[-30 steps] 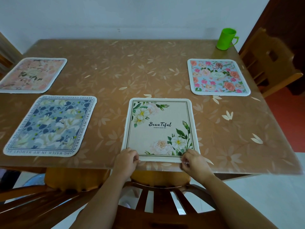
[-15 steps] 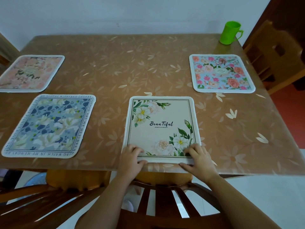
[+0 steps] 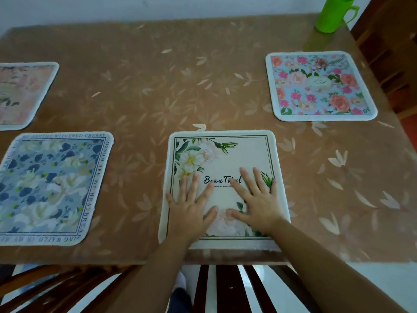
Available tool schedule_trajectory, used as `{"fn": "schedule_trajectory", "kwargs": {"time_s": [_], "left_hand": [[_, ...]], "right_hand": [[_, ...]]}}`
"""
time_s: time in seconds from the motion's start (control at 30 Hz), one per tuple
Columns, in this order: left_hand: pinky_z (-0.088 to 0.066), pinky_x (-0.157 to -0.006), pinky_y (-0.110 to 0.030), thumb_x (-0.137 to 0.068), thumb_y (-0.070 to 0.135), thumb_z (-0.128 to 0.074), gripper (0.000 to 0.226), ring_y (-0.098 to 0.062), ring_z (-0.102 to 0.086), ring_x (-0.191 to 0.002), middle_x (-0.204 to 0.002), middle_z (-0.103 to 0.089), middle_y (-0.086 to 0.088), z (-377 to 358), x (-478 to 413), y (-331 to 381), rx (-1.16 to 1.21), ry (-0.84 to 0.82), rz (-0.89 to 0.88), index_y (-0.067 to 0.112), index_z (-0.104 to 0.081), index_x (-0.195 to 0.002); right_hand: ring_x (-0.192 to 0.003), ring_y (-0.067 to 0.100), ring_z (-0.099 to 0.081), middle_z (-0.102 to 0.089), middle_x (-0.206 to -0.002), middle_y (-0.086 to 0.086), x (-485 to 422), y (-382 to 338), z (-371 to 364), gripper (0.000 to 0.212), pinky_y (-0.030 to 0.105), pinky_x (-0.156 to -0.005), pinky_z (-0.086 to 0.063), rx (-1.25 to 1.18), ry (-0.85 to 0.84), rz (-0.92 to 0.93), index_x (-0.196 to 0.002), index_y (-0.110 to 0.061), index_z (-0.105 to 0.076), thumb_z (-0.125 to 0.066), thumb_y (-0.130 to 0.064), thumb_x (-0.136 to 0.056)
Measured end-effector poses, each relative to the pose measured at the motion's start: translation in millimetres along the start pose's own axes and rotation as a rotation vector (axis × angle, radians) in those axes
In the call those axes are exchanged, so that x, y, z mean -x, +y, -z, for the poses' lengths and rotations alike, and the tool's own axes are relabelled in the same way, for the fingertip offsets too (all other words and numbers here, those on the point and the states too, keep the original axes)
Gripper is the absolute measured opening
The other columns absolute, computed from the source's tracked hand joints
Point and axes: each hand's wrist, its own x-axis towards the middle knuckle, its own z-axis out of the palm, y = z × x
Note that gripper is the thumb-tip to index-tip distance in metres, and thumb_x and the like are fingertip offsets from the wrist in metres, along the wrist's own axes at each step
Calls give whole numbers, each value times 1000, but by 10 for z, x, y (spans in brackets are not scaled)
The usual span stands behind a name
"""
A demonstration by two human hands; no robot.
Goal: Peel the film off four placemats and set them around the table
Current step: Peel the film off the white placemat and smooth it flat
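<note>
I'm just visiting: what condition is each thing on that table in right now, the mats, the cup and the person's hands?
Cream "Beautiful" placemat: flat at the table's near edge, both palms on it.
Blue placemat: flat, untouched.
Peach placemat: flat, partly out of view.
Pink-flower placemat: flat, untouched.
Green cup: upright at the far corner; contents not visible.
Left hand: open, fingers spread, pressing flat.
Right hand: open, fingers spread, pressing flat.

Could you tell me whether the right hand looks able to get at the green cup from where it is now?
Probably yes, with a long stretch: the right hand lies flat on the cream placemat, and only the pink floral placemat, lying flat, sits between it and the green cup.
</note>
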Motion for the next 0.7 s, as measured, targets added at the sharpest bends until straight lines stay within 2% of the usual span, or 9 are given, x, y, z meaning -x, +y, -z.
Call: {"fn": "schedule_trajectory", "kwargs": {"time_s": [0.1,0.2,0.3,0.4,0.57,0.7], "left_hand": [[-5,-100,-71,-81,65,-21,63,-29,12,-138,-152,4,0,8,-348,-33,-16,14,-2,42,-11,-139],[-9,-98,-74,-81,64,-27,63,-34,2,-139,-153,-9,-5,62,-696,-57,-10,44,-20,39,-19,-139],[-4,-101,-71,-82,64,-24,62,-31,5,-140,-155,-2,-2,74,-1036,-81,-13,52,-29,43,-10,-139],[-6,-101,-70,-83,63,-20,59,-28,2,-140,-155,-2,1,110,-1327,-73,-10,79,-6,45,-8,-138],[0,-104,-67,-83,61,-14,57,-21,7,-140,-155,-3,3,113,-1544,-9,75,108,123,45,-2,-137],[0,-104,-66,-84,59,-13,59,-22,9,-140,-155,2,1,109,-1434,1,63,104,146,42,3,-138]], "right_hand": [[-132,21,33,28,-147,-8,-340,101,103,76,60,-106,11,-19,19,17,-131,-47,23,-7,-81,-69],[-133,22,30,27,-146,-9,-718,200,209,77,61,-107,8,-1,45,5,-131,-44,22,-7,-79,-69],[-136,22,25,24,-146,-11,-1038,279,288,76,61,-107,6,-1,74,-15,-133,-42,19,-9,-78,-72],[-139,22,18,20,-147,-13,-1206,314,316,76,62,-108,2,-14,112,-44,-137,-41,11,-11,-76,-73],[-141,22,6,0,-155,-7,-1223,290,321,71,62,-107,-7,9,210,-190,-140,-36,1,-12,-70,-78],[-141,24,8,3,-155,-2,-1193,242,337,70,63,-107,-6,-38,207,-295,-141,-32,1,-15,-65,-82]]}}
